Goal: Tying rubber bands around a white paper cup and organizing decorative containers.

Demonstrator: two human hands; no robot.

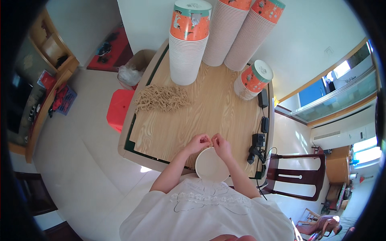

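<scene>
My left hand (198, 143) and my right hand (222, 147) meet at the far rim of a white round paper tub (212, 165). The tub stands at the near table edge, close against my body, with its mouth facing up. On both hands the fingertips are pinched together, nearly touching. Whatever lies between them is too small to make out. Farther left, a tangled heap of tan string (164, 99) lies on the wood-grain table (205, 106).
Tall stacks of upturned paper tubs (185, 58) stand at the table's far side. A shorter stack (254, 79) is at the right, above black power adapters (259, 140) and cables. A red stool (120, 108) sits left of the table, a dark wooden chair (297, 176) right.
</scene>
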